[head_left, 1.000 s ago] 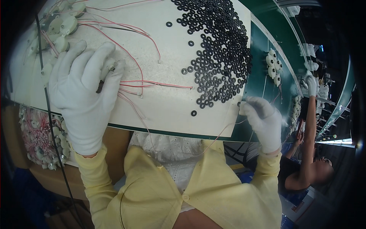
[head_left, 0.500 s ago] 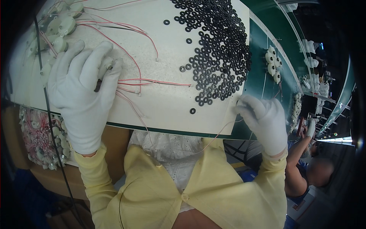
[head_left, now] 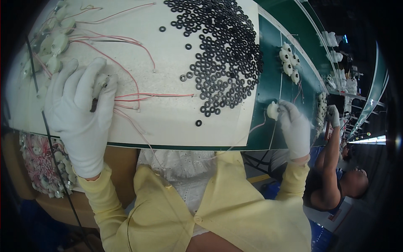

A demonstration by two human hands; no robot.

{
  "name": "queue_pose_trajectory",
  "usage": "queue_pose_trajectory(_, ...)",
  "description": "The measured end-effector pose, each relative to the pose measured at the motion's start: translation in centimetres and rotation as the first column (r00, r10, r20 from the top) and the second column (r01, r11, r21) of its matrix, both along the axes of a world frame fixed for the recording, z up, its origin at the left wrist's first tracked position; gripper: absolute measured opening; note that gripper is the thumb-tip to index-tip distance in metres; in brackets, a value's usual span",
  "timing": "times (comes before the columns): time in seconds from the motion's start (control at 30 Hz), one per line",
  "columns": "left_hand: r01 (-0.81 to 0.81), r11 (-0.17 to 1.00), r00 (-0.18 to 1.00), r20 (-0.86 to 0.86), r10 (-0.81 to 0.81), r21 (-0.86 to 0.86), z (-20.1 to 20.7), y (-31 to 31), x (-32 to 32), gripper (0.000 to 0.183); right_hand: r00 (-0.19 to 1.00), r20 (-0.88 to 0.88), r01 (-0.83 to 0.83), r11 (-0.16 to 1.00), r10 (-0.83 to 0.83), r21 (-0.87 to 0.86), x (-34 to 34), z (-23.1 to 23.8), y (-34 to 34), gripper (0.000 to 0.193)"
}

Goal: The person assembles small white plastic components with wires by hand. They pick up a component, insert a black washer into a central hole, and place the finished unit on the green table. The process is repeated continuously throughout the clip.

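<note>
My left hand (head_left: 79, 109), in a white glove, is curled round a small round motor (head_left: 102, 80) whose metal shaft end shows between thumb and fingers. Red and white wires (head_left: 147, 96) run out to the right from under that hand across the white board. My right hand (head_left: 295, 130), gloved too, is over the green surface with its fingertips closed at the edge of a cream round motor (head_left: 272, 111). One thin wire (head_left: 259, 126) trails from this motor toward my lap. Black toothed rings (head_left: 226, 59) lie in a broad heap between the hands.
More round motors (head_left: 56, 44) with wires lie at the far left of the white board (head_left: 176, 130). A group of motors (head_left: 289, 61) rests on the green surface (head_left: 268, 88). A box of motors (head_left: 44, 164) stands lower left, by a black cable (head_left: 54, 151). Another person (head_left: 336, 180) sits right.
My right hand has moved right, off the white board's edge to over the green surface, and the cream motor now shows at its fingertips. My left hand keeps its grip.
</note>
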State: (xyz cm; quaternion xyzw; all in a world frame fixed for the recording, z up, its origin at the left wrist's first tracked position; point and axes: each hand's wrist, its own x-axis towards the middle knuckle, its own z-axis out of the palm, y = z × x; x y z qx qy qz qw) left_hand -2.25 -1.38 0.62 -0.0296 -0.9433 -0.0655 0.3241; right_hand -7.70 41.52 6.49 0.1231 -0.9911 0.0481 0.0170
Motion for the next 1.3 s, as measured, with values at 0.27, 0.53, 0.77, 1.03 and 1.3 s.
queue_pose_trajectory(0.27, -0.004, 1.000, 1.000, 0.017, 0.004, 0.029, 0.3, 0.4, -0.2, 0.034, 0.982, -0.047, -0.188, 0.975, 0.184, -0.120, 0.2, 0.1, -2.6, 0.035)
queue_pose_trajectory(0.53, -0.037, 0.999, 0.999, 0.034, 0.037, 0.016, 0.5, 0.7, 0.0, 0.033, 0.977, -0.086, -0.186, 0.976, 0.196, 0.108, -3.2, 1.6, 1.7, 0.036)
queue_pose_trajectory(0.77, -0.036, 0.999, 0.998, 0.042, 0.035, 0.016, 0.5, 0.7, 0.0, 0.033, 0.988, -0.023, -0.147, 0.979, 0.152, 0.139, -4.6, 2.1, 3.9, 0.043)
queue_pose_trajectory(1.03, -0.033, 0.999, 0.998, 0.046, 0.031, 0.026, 0.6, 0.7, 0.0, 0.034, 0.990, -0.118, 0.092, 0.977, -0.070, 0.190, -6.5, 1.7, 6.8, 0.045)
queue_pose_trajectory(1.3, -0.038, 0.999, 0.999, 0.037, 0.038, 0.023, 0.3, 0.7, 0.0, 0.035, 0.986, -0.148, 0.096, 0.987, -0.077, 0.125, -9.2, 0.3, 7.1, 0.047)
